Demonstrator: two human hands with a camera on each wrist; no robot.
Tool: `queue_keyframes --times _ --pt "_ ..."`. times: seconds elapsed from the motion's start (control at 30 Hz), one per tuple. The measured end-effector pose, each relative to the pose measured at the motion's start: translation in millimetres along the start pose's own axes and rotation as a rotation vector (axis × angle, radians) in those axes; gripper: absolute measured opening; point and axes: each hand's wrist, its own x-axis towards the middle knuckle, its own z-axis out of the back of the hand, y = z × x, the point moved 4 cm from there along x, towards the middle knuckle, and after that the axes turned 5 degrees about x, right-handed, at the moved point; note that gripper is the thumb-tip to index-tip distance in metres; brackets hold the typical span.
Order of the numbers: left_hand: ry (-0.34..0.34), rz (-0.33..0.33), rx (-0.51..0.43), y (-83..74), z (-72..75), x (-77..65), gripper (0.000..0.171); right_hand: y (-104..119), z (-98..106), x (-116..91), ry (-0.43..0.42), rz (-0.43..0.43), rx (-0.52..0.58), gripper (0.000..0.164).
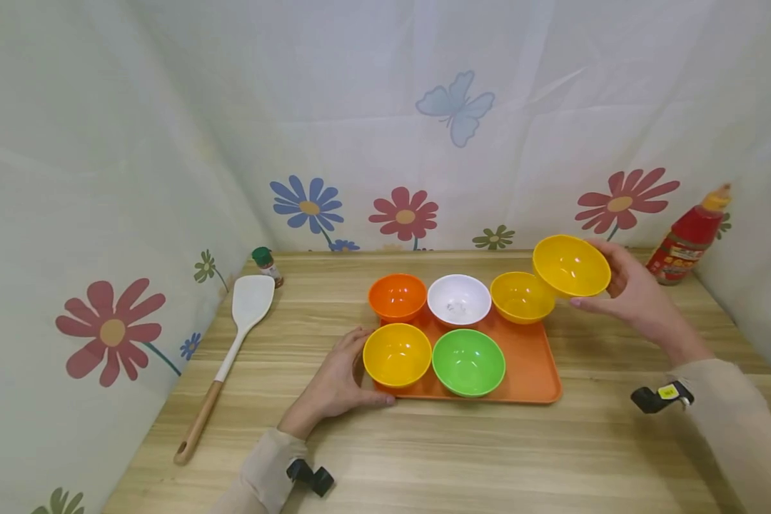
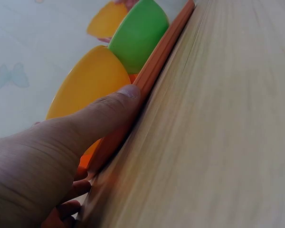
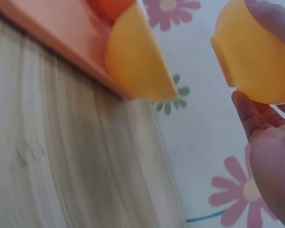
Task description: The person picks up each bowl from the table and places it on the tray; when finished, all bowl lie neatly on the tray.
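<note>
My right hand point(image 1: 642, 307) grips a yellow bowl point(image 1: 572, 265) by its right side, thumb below and fingers behind. The bowl hangs tilted in the air, overlapping the back right corner of an orange tray point(image 1: 533, 364). On the tray's back row stand an orange bowl point(image 1: 397, 297), a white bowl point(image 1: 459, 301) and another yellow bowl point(image 1: 522, 300). In front are a third yellow bowl point(image 1: 397, 355) and a green bowl point(image 1: 468, 362). My left hand point(image 1: 337, 378) holds the tray's front left corner, its thumb point(image 2: 109, 111) along the front edge and its fingers at the left side.
A white spatula point(image 1: 253, 300) with a wooden handle lies at the left of the wooden table point(image 1: 462, 457). Behind it stands a small green-capped jar point(image 1: 267, 267). A red sauce bottle point(image 1: 689, 239) stands at the back right, by the flowered curtain point(image 1: 360, 107).
</note>
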Motion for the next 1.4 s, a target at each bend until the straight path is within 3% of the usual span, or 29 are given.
queue_keyframes --times 0.37,0.57,0.97,1.4 --pt "-0.004 -0.008 -0.005 0.9 -1.2 0.4 0.118 30.0 -21.6 -20.1 0.099 0.197 0.166 0.100" --pt "-0.003 -0.008 0.001 1.4 -0.9 0.5 0.118 35.4 -26.9 -29.8 0.131 0.234 0.158 0.104" --pt "0.001 -0.015 0.001 -0.4 0.0 0.2 0.116 22.7 -43.5 -62.5 0.168 0.176 0.114 0.103" --pt "-0.004 -0.009 -0.008 1.9 -1.0 0.2 0.116 -11.0 -61.1 -81.5 0.198 0.010 0.047 0.100"
